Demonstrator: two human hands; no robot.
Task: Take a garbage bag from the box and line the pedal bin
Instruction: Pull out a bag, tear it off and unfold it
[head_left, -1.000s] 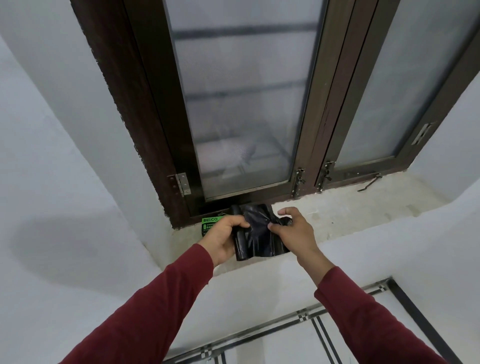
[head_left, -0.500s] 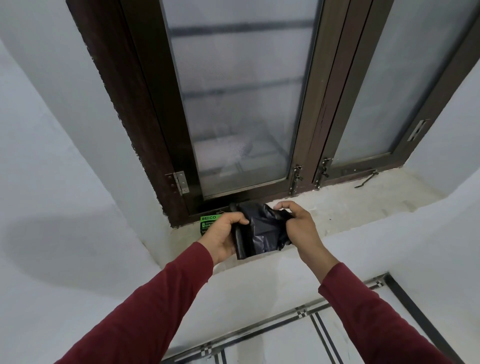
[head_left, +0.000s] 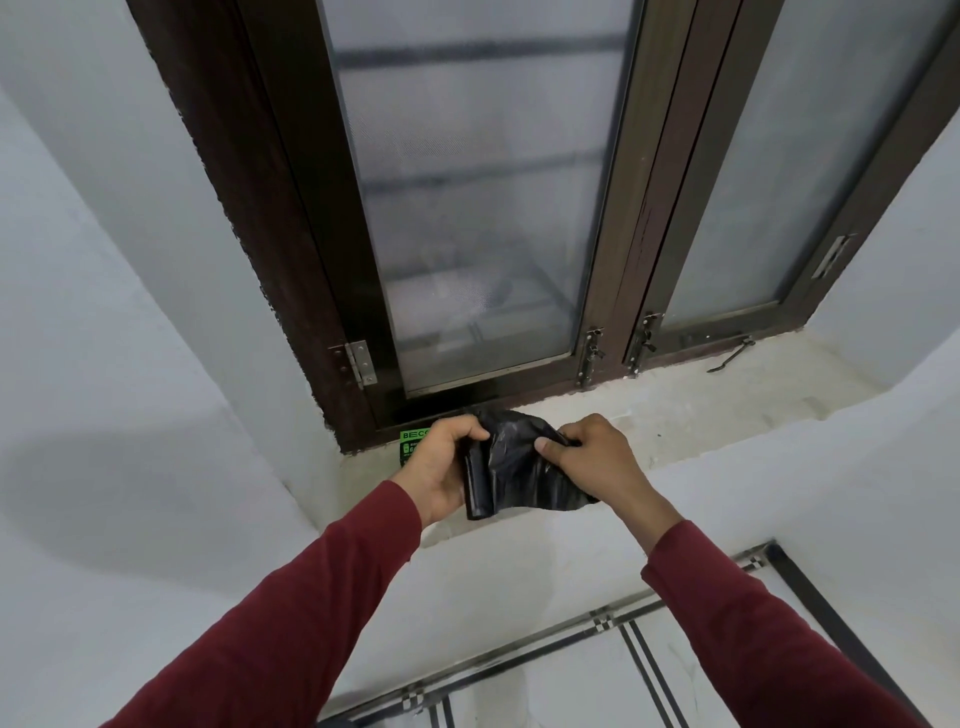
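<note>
Left hand (head_left: 441, 470) clamped on the roll (head_left: 475, 483); right hand (head_left: 589, 457) at 3 o'clock of it pinches the bag (head_left: 524, 467). Since a second ago I see more film pulled off the roll, so a bag's nearly free to tear. Box (head_left: 410, 441) on the sill (head_left: 727, 395), at 11 o'clock behind the left hand. Bin not in view.

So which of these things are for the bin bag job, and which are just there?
For the job:
- roll of black bags, held in the left hand
- loose bag end, pinched by the right hand
- green box on the sill, behind the left hand

Just there:
- window
- latches
- hinge
- window hook
- windowsill

The bin is out of view.
</note>
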